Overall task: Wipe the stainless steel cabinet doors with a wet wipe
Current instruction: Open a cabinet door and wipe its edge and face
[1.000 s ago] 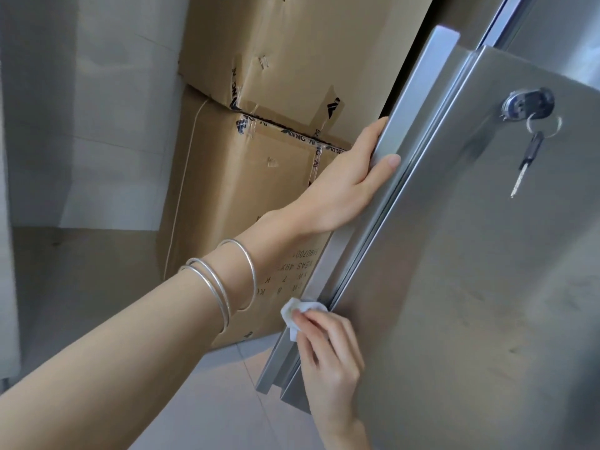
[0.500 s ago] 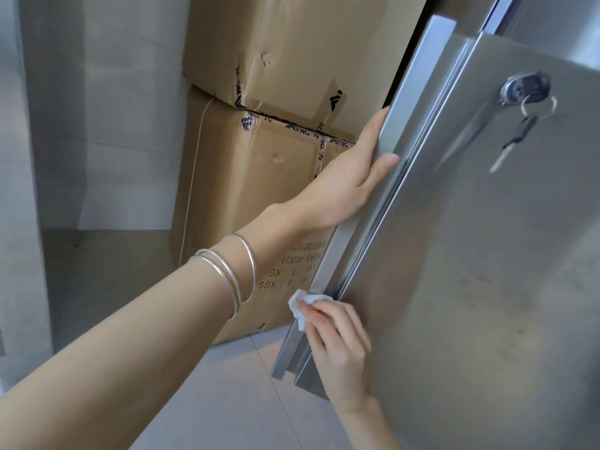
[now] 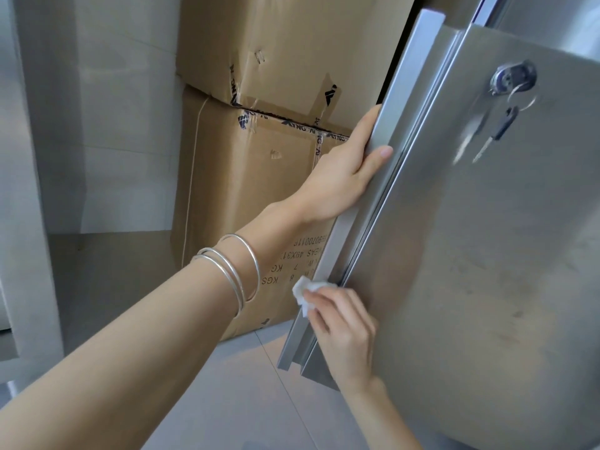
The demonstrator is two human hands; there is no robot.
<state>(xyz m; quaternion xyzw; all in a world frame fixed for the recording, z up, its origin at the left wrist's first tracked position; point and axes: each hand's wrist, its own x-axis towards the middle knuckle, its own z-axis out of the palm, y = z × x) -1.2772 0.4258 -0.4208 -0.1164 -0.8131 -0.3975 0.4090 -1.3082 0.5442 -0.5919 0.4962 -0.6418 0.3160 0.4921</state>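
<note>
My right hand (image 3: 344, 332) is nearest, its fingers closed on a white wet wipe (image 3: 306, 292) and pressing it against the lower part of the long handle (image 3: 386, 157) at the edge of the steel cabinet door (image 3: 487, 271). My left hand (image 3: 347, 177), with three silver bangles (image 3: 233, 271) on the wrist, grips the handle higher up, fingers wrapped around its edge. A key (image 3: 498, 128) hangs from the lock (image 3: 513, 79) on the door face. Behind the door, two taped cardboard boxes (image 3: 259, 157) are stacked on the tiled floor (image 3: 227, 384).
</note>
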